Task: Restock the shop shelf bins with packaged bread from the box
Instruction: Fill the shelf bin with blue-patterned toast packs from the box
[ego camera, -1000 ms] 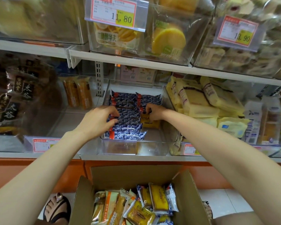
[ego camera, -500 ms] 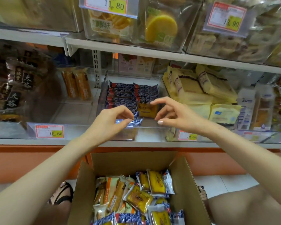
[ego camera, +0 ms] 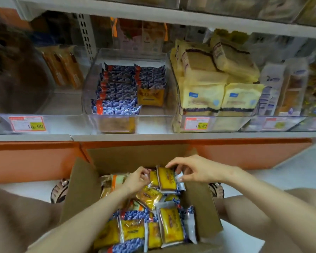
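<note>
An open cardboard box (ego camera: 206, 203) sits on the floor below the shelf, filled with several yellow and blue packaged breads. My right hand (ego camera: 195, 170) pinches the top of an upright yellow bread packet (ego camera: 166, 180) at the box's far end. My left hand (ego camera: 136, 179) is beside it with curled fingers on the left edge of the neighbouring packets. On the shelf above, a clear bin (ego camera: 115, 118) holds rows of blue blueberry-print packets (ego camera: 117, 92) and one yellow packet (ego camera: 150, 96).
To the right a bin of pale yellow cake packs (ego camera: 217, 83) carries a price tag (ego camera: 196, 124). A nearly bare clear bin (ego camera: 44, 106) with orange packs at its back stands left. My knees and sandalled feet flank the box on the white tile floor.
Both hands have come down from the shelf bin into the box. The camera has tilted down. My right hand now pinches a yellow packet.
</note>
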{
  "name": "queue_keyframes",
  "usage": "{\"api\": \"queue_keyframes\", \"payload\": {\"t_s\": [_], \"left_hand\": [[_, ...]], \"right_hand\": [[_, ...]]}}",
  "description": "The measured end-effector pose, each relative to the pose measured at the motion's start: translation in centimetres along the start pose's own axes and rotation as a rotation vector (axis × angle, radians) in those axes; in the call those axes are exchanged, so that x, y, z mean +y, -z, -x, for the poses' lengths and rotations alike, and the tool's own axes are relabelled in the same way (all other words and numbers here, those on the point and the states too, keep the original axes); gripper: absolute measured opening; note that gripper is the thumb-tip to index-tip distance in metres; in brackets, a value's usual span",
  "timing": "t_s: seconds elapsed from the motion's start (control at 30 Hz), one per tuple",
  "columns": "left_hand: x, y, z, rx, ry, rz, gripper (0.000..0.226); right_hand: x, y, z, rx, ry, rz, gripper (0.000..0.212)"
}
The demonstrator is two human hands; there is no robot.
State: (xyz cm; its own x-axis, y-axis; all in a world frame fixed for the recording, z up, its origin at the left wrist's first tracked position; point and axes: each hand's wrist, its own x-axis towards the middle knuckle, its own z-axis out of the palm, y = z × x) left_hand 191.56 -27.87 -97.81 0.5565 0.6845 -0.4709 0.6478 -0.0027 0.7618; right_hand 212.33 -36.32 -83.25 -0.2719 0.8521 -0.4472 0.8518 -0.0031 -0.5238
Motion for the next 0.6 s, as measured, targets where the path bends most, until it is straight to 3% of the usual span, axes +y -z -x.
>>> {"api": "queue_keyframes", "payload": {"t_s": [0.27,0.6], "left_hand": [[0.1,-7.8,-6.8,-0.087,0.198,0.192,0.047],[0.6,-9.3,-9.2,0.057,0.235,0.156,0.043]], "right_hand": [[2.8,2.0,-0.9,0.017,-0.066,0.139,0.042],[4.8,2.4,-2.0,0.006,-0.087,0.212,0.040]]}}
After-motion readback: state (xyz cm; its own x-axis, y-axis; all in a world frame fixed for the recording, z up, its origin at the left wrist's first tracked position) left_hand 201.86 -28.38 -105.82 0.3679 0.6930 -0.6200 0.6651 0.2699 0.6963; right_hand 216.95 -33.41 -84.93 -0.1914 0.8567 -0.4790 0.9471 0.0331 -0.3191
